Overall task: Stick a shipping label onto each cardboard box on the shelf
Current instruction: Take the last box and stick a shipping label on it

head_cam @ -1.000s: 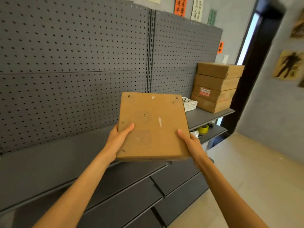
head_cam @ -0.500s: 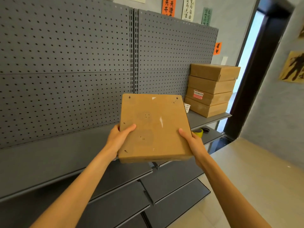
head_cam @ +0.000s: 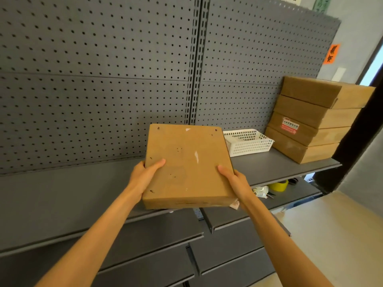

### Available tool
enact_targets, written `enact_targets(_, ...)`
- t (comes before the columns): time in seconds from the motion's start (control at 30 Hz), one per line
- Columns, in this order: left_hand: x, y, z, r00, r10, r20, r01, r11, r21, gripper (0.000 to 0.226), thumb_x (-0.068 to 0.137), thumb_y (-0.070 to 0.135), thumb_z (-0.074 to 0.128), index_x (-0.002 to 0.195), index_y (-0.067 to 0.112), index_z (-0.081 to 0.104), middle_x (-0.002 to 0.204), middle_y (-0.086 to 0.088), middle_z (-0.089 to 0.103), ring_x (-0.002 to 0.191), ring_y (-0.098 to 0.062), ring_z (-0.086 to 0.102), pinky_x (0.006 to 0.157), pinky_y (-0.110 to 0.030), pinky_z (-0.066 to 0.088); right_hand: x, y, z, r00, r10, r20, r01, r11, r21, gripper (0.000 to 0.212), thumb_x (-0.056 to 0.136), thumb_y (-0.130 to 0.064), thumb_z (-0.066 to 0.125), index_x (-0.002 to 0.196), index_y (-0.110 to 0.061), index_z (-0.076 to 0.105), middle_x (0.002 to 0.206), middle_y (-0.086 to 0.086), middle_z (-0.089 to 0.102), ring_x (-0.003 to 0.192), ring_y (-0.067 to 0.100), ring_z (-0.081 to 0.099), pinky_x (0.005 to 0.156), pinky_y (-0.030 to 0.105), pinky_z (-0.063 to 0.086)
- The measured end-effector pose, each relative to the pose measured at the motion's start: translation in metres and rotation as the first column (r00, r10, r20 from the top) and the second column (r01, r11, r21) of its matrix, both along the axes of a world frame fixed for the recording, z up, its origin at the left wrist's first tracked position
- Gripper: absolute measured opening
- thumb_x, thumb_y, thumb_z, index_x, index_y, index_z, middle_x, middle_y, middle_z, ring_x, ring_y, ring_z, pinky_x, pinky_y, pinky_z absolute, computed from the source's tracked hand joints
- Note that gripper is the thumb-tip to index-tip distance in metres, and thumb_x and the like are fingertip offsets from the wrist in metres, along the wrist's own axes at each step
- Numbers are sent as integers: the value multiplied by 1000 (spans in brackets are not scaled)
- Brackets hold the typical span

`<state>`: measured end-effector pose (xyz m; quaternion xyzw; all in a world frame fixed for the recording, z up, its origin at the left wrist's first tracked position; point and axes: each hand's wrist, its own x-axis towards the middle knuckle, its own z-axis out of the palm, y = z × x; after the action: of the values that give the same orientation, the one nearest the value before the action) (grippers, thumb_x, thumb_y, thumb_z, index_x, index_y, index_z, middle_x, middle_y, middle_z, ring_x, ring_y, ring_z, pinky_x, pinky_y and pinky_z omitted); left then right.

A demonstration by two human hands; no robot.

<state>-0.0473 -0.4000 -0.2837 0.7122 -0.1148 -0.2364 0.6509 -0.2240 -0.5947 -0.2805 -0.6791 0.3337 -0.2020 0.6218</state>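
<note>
Both hands, left hand (head_cam: 145,175) and right hand (head_cam: 235,180), gripping flat cardboard box (head_cam: 187,166) above shelf (head_cam: 62,195); could slip, edge-held only.

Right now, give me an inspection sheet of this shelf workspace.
Surface: grey metal shelf in front of a pegboard back panel.
Job's things: held cardboard box, no label visible on its top; stack of four boxes at the shelf's right end, one showing a red and white label.
Clutter: white basket on the shelf; yellow tape roll on the shelf below.
Grippers: left hand and right hand grip the held box's sides.
Cables: nothing seen.
Surroundings: orange wall sign, dark door frame.
</note>
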Motion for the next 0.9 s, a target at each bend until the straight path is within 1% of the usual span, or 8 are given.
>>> enact_targets(0.17, 22, 4, -14, 996, 76, -43, -73, 996, 53, 61, 76, 49, 71, 125, 18, 53, 113, -5, 64, 98, -26, 62, 92, -47, 50, 36, -9, -16, 995, 83, -47, -80, 995, 58, 50, 80, -53, 65, 116, -19, 56, 111, 2, 66, 98, 22, 64, 87, 40, 53)
enact_targets(0.33, 37, 1, -10, 987, 119, -109, -110, 990, 89, 60, 77, 47, 71, 125, 14, 54, 112, -7, 64, 97, -27, 62, 86, -43, 51, 64, -25, -11, 987, 140, -81, -135, 989, 63, 60, 79, -52, 68, 123, -12, 59, 112, 4, 67, 100, 22, 65, 92, 41, 52)
enact_targets(0.47, 41, -5, -4, 978, 154, -139, -141, 985, 97, 55, 81, 43, 69, 124, 12, 54, 108, -7, 63, 88, -23, 61, 65, -33, 48, 83, -35, -7, 980, 182, -84, -176, 981, 76, 60, 81, -46, 68, 129, -12, 54, 118, 2, 62, 98, 19, 61, 82, 31, 49)
enact_targets(0.57, 47, -12, -3, 973, 176, -149, -162, 982, 102, 55, 81, 42, 70, 123, 11, 54, 107, -7, 62, 88, -24, 61, 71, -35, 48, 94, -44, -3, 969, 229, -97, -221, 972, 86, 63, 83, -45, 67, 134, -15, 48, 120, 0, 59, 95, 16, 58, 80, 28, 45)
enact_targets(0.7, 58, -23, -2, 967, 190, -171, -168, 977, 134, 64, 77, 45, 72, 127, 10, 53, 112, -9, 63, 93, -27, 62, 74, -37, 50, 105, -57, -2, 957, 256, -138, -239, 963, 125, 58, 85, -43, 65, 130, -10, 50, 100, -2, 58, 81, 10, 56, 71, 25, 45)
enact_targets(0.77, 63, -25, -5, 963, 200, -182, -174, 973, 149, 68, 75, 47, 73, 128, 10, 53, 114, -10, 64, 95, -28, 63, 73, -38, 52, 109, -63, -3, 950, 265, -164, -246, 961, 128, 58, 85, -44, 65, 130, -10, 50, 97, -2, 58, 80, 10, 56, 70, 25, 45)
enact_targets(0.83, 67, -27, -10, 959, 214, -187, -184, 969, 164, 70, 74, 48, 74, 128, 10, 53, 113, -11, 64, 96, -29, 64, 73, -39, 53, 114, -67, -5, 942, 284, -176, -263, 955, 135, 57, 85, -45, 65, 128, -10, 51, 93, -4, 59, 80, 10, 58, 63, 23, 45)
enact_targets(0.9, 68, -28, -13, 958, 219, -184, -187, 967, 175, 68, 74, 48, 73, 127, 10, 54, 112, -11, 65, 96, -30, 64, 77, -39, 53, 118, -71, -7, 935, 300, -187, -277, 951, 136, 60, 83, -46, 67, 128, -11, 52, 94, -4, 61, 83, 11, 59, 64, 24, 46)
